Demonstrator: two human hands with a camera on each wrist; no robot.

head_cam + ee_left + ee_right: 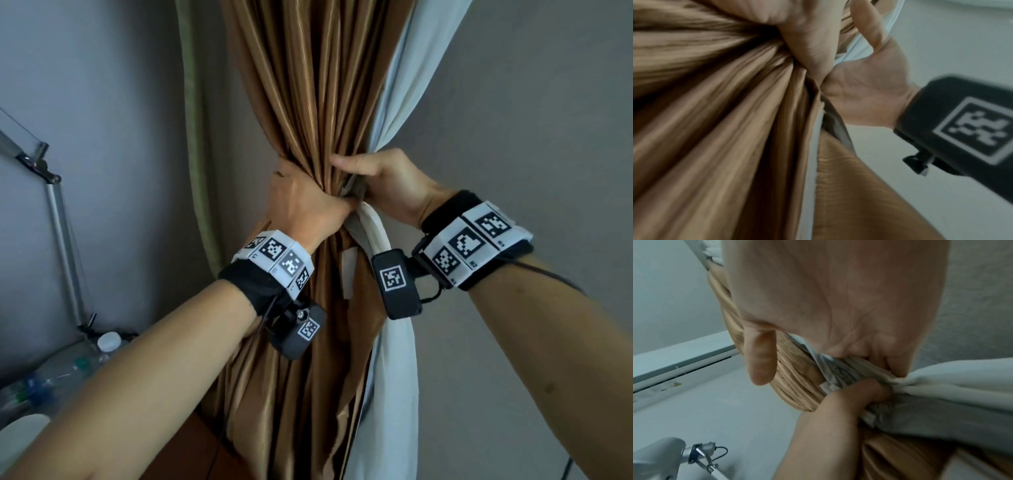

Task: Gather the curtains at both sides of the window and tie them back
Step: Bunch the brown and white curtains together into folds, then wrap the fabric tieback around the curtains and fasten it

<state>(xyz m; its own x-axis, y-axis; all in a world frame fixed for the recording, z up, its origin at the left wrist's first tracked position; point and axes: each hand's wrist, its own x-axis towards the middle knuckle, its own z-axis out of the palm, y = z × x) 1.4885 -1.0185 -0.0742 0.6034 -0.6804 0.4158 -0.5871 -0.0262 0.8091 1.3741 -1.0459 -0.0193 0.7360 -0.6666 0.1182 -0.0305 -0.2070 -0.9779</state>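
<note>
A tall brown curtain [301, 102] of glossy, finely pleated fabric fills the centre of the head view, running from 12 o'clock down to 6 o'clock and cinched to a narrow waist at mid-frame, its folds fanning out above and below. Along its 3 o'clock edge hangs a pale white sheer curtain [404, 85], drawn into the same waist and falling loose again toward 5 o'clock. A grey wall [102, 102] stands behind, with a green strip of fabric [197, 137] beside the brown cloth at 10 o'clock.

The left hand [305, 202] is wrapped round the gathered bundle from the 9 o'clock side, fingers curled into the folds. The right hand [380, 185] closes on it from 3 o'clock, thumb laid across the front of the brown pleats and fingers bunching the white sheer, as the right wrist view shows. The two hands touch at the waist.

A metal lamp arm [58, 222] slants at 9 o'clock, above clear plastic bottles [85, 359] lying at 8 o'clock.
</note>
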